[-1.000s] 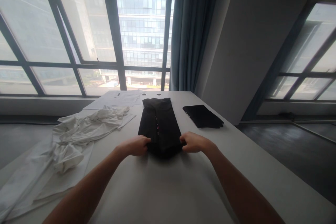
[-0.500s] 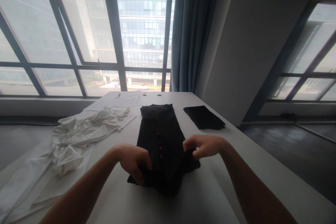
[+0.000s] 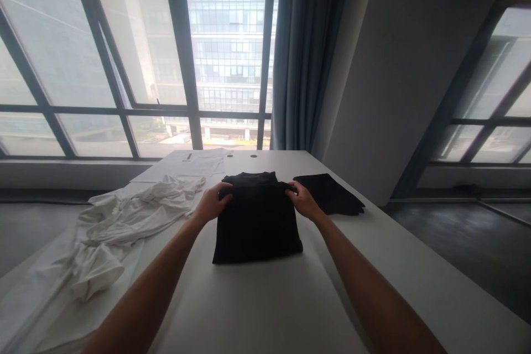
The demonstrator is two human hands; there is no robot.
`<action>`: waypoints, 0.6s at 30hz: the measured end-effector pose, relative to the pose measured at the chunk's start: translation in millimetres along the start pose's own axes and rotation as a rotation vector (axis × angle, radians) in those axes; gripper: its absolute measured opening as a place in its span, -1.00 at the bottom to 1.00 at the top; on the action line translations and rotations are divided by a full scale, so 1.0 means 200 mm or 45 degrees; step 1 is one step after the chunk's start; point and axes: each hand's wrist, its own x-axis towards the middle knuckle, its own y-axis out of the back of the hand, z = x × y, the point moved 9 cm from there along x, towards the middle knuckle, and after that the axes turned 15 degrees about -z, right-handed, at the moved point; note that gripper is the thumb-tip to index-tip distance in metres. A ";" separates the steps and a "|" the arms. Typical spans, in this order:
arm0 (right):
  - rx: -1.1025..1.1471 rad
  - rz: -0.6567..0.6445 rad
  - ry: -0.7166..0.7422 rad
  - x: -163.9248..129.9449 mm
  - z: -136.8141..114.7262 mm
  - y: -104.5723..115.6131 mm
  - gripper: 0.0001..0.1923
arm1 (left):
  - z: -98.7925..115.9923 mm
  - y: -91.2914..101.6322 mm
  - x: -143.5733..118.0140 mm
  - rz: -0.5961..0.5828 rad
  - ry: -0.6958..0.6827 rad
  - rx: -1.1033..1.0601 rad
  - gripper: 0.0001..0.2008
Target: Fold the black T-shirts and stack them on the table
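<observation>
A black shirt (image 3: 258, 227) lies folded over on itself in the middle of the white table, its collar end pointing to the window. My left hand (image 3: 213, 201) pinches the far left corner of the folded-over layer, thumb on the near side. At the opposite corner, my right hand (image 3: 302, 198) grips the same layer between thumb and fingers. Just right of my right hand rests a second, folded black garment (image 3: 329, 194), flat on the table. The pink marks on the shirt's front are covered by the fold.
Crumpled white garments (image 3: 136, 211) spread along the left side of the white table (image 3: 257, 310). White sheets (image 3: 194, 165) lie at its far left end, beside two round inserts in the tabletop. A blue curtain (image 3: 305, 61) and a grey pillar stand beyond the table.
Both hands have moved away from me, carrying the shirt's near end up and over its far part. The shirt is now a shorter, squarer shape, and its pink marks are covered.
</observation>
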 end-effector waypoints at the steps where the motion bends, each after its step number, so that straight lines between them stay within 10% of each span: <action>1: 0.002 0.041 -0.021 0.03 0.04 -0.01 -0.63 | -0.05 -0.02 0.02 0.035 0.033 -0.017 -0.66; 12: -0.116 0.206 -0.212 0.19 0.38 -0.11 -0.56 | -0.40 -0.20 0.11 0.139 0.219 -0.175 -0.59; 18: -0.548 0.109 -0.346 0.11 0.22 -0.21 -0.37 | -0.25 -0.26 0.05 0.042 0.208 0.311 -0.59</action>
